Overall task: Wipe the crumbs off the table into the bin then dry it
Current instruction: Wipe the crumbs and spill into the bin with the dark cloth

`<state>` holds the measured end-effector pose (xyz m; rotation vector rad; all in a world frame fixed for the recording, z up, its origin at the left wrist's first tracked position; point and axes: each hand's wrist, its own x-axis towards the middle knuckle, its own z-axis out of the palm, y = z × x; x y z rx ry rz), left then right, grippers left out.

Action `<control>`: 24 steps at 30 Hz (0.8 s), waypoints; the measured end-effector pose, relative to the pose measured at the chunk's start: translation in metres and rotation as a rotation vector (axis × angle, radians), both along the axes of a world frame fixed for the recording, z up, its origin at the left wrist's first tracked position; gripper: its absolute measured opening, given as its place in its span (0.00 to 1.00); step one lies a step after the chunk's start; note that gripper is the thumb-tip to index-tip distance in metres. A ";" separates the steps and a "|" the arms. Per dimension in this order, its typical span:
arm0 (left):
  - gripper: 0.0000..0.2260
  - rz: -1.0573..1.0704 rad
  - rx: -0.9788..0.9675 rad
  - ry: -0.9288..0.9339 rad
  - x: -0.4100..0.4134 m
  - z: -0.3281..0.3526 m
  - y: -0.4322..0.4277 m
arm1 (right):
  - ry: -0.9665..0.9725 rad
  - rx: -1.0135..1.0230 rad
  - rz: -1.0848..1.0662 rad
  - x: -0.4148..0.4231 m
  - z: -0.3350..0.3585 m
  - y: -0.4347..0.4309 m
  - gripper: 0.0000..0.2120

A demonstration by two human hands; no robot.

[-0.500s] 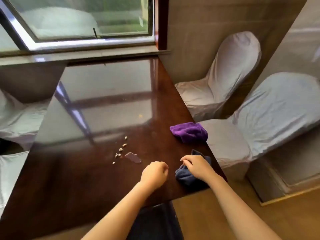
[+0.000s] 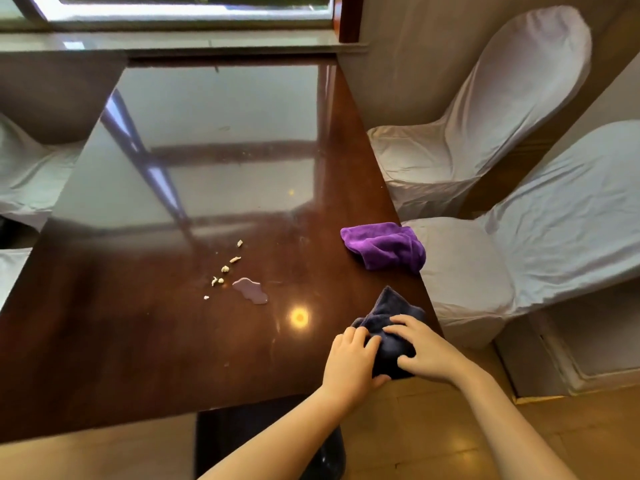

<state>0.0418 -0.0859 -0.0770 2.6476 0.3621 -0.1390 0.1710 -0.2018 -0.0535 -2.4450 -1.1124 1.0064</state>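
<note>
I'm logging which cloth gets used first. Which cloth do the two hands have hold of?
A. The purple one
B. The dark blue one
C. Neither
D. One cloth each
B: the left hand and right hand both grip the dark blue cloth at the table's near corner, while the purple cloth lies untouched.

A dining room, likely in a restaurant: glossy wooden table, white slip-covered chairs at two and three o'clock, window at twelve.
</note>
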 end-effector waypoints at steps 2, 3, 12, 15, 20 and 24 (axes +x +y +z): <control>0.23 0.009 0.029 -0.049 0.000 -0.005 0.000 | -0.020 -0.008 0.065 0.003 -0.005 -0.002 0.29; 0.22 0.015 0.046 -0.075 0.001 -0.006 0.001 | -0.056 0.020 0.065 0.002 -0.007 -0.002 0.27; 0.14 0.120 -0.031 -0.121 0.010 -0.001 0.021 | -0.286 0.301 -0.146 -0.013 -0.014 0.018 0.15; 0.14 0.181 -0.072 -0.135 0.011 0.012 0.037 | -0.330 0.321 -0.118 -0.013 -0.006 0.033 0.14; 0.14 0.303 -0.165 -0.228 0.000 0.038 0.083 | -0.219 0.385 0.006 -0.010 0.015 0.075 0.13; 0.12 0.365 -0.211 -0.285 -0.014 0.053 0.125 | -0.098 0.428 0.047 -0.012 0.027 0.120 0.12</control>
